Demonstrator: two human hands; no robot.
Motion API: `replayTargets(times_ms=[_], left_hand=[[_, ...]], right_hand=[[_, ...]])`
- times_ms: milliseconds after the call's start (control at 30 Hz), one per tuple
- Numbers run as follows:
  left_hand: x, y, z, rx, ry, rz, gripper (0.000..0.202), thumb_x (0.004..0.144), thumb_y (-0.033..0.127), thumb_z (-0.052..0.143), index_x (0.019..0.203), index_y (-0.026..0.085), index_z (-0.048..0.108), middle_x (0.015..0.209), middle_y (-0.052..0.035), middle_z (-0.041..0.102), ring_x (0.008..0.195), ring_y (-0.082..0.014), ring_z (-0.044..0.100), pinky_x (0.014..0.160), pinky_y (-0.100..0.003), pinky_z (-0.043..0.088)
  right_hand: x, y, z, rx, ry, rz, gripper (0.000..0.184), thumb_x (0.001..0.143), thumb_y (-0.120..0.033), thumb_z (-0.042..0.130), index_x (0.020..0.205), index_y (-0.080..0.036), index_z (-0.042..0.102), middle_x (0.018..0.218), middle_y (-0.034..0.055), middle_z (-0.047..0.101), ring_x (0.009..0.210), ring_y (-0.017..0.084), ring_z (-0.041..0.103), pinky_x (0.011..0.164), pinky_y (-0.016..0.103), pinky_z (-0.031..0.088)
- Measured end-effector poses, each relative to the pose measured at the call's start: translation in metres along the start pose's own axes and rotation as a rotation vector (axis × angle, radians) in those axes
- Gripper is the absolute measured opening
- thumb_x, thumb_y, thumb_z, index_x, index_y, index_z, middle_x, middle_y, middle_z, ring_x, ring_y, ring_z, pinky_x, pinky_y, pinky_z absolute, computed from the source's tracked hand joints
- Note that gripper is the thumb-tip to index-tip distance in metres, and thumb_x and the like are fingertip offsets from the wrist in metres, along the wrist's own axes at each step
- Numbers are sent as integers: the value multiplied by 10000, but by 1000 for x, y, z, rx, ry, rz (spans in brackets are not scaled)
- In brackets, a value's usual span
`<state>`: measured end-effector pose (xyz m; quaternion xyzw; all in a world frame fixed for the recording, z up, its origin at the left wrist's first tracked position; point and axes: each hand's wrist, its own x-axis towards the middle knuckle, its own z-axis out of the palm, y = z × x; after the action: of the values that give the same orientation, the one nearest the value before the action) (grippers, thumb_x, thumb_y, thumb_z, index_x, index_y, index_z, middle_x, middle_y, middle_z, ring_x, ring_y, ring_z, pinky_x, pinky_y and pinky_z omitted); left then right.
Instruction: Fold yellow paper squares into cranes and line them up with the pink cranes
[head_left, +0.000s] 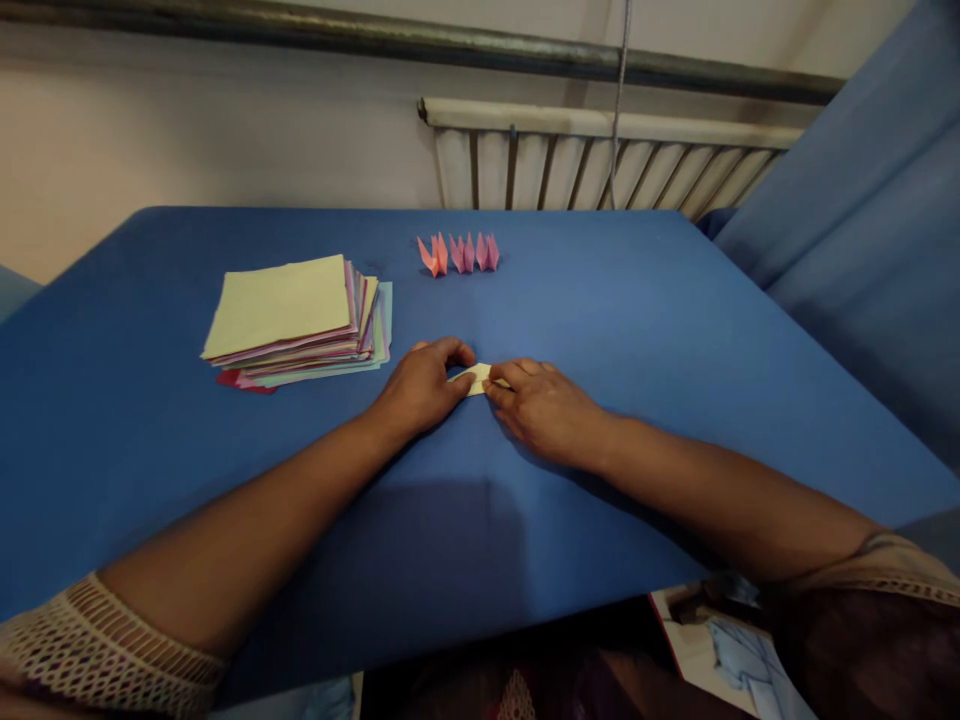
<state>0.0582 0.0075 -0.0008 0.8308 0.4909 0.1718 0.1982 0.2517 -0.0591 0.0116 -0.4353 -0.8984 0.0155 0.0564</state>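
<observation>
Both hands meet near the centre of the frame, over a blue table (697,380). Between them: a small folded piece of pale yellow paper (480,377), lying low at the table surface, its ends partly covered by fingers.

Left hand (429,385): enters from lower left. Thumb tip on the left end of the paper; forefinger arched above it, visibly apart from the thumb. Whether this grip closes on the paper underneath cannot be told.

Right hand (546,408): enters from lower right. Thumb and forefinger tips brought together on the right end of the paper; grip clamped on it. Remaining fingers curled alongside.

Left of centre: paper stack (277,310), top sheet pale yellow, edges below in mixed colours and unevenly aligned. A red sheet (247,381) juts out at its lower left corner; pale blue-green edges show at its right.

Upper centre, beyond the hands: three folded paper figures in a row, points upward. Leftmost is an orange figure (434,257); next, a middle pink figure (463,255); then a right-hand pink figure (487,252). Set close beside one another.

Background, upper right: pale radiator (555,125) under a horizontal metal pipe (450,45); blue curtain (847,180) at the right edge.
</observation>
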Motion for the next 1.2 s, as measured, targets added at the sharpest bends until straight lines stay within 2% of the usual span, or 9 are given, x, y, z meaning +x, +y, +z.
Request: replayTargets(times_ms=[133, 300, 500, 633, 767, 833, 933, 1000, 1200], left_hand=[[2, 2, 1, 99, -6, 14, 244, 818, 326, 600, 1012, 203, 682, 1031, -73, 671, 1007, -259, 567, 933, -428, 434], [4, -5, 7, 8, 9, 30, 173, 816, 326, 613, 921, 205, 679, 985, -47, 686, 971, -230, 589, 947, -416, 424], [-1, -8, 6, -14, 44, 172, 135, 846, 272, 586, 871, 207, 701, 948, -24, 723, 917, -196, 623, 940, -391, 416], [-5, -7, -2, 30, 3, 244, 197, 871, 251, 539, 912, 199, 725, 984, -39, 731, 942, -194, 638, 950, -390, 414], [-7, -6, -13, 107, -64, 224, 221, 866, 243, 538, 932, 187, 741, 972, -52, 734, 921, -203, 642, 940, -385, 431], [-9, -4, -16, 162, -51, 238, 236, 876, 253, 532, 957, 183, 742, 994, -60, 730, 926, -213, 636, 927, -385, 442], [-12, -2, -16, 193, -48, 359, 290, 922, 252, 479, 1077, 182, 714, 1104, -67, 703, 992, -211, 621, 943, -372, 442], [-13, -2, -14, 214, -86, 407, 300, 939, 252, 463, 1106, 175, 700, 1112, -73, 690, 999, -204, 618, 937, -353, 449], [-15, 2, -17, 322, -145, 383, 256, 952, 296, 490, 1076, 197, 691, 1033, -63, 680, 948, -202, 613, 869, -330, 460]], right_hand=[[0, 1, 2, 10, -2, -18, 358, 998, -262, 410, 1278, -127, 588, 1184, 138, 612, 1069, 260, 521, 870, 401, 418], [1, 1, 5, 19, 7, -17, 353, 992, -248, 424, 1280, -125, 588, 1190, 143, 617, 1054, 263, 535, 862, 408, 429], [-1, 1, 6, -19, 44, -7, 382, 1004, -247, 374, 1318, -145, 566, 1443, 124, 495, 1180, 292, 497, 893, 434, 438], [-2, 3, 6, -18, 13, -35, 410, 1009, -255, 374, 1356, -116, 543, 1418, 113, 543, 1240, 305, 480, 948, 446, 412], [-1, 4, 5, -10, -7, -31, 411, 1001, -259, 409, 1359, -112, 546, 1411, 120, 556, 1260, 308, 481, 979, 448, 387], [-1, 3, 4, -6, -14, -29, 409, 999, -262, 416, 1356, -117, 551, 1410, 123, 558, 1265, 313, 482, 985, 459, 377], [-1, 3, 4, 0, -13, -26, 410, 1008, -255, 384, 1360, -127, 549, 1404, 125, 563, 1271, 309, 481, 992, 469, 363], [-1, 3, 4, 8, -7, -22, 410, 1010, -256, 377, 1363, -138, 547, 1404, 121, 564, 1275, 304, 478, 998, 470, 353], [0, 11, 6, 86, -2, -2, 372, 986, -261, 450, 1324, -192, 587, 1397, 87, 575, 1255, 287, 485, 998, 457, 343]])
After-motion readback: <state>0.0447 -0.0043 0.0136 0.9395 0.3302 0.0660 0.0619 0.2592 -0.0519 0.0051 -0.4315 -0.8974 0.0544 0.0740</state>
